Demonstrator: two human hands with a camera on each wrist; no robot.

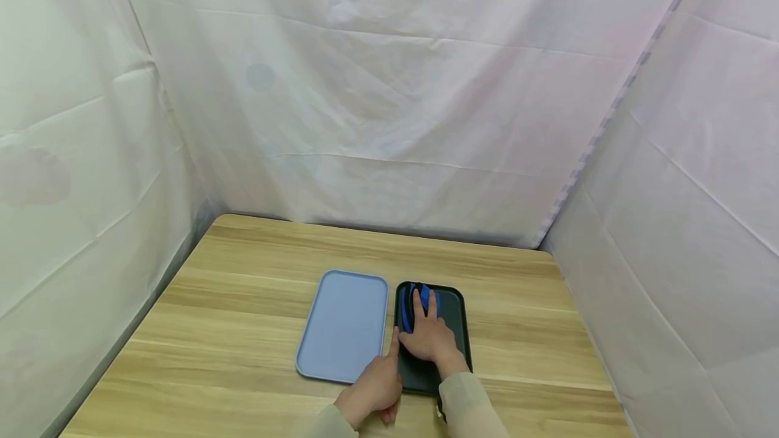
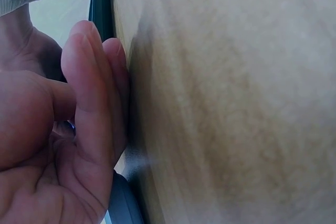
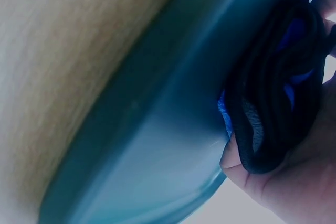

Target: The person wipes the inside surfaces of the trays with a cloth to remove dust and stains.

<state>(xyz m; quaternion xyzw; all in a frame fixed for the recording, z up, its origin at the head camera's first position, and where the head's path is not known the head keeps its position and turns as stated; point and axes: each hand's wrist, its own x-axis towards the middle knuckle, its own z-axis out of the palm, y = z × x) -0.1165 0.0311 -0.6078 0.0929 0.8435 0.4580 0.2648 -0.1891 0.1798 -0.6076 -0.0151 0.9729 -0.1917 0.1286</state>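
Observation:
On the dark green tray lies a folded blue cloth with black edging, toward the far left of the tray. My right hand holds the cloth from above, two fingers spread along its top. In the right wrist view, a finger bends round the side of the stacked folds close to the tray surface. My left hand is low beside the tray's near left edge, index finger straight and pointing forward near the rim. Nothing shows within its extended fingers in the left wrist view.
A light blue tray sits just left of the green one, with a narrow gap between them. Both are on a wood-grain table. Pale hanging sheets enclose the table at the back and both sides.

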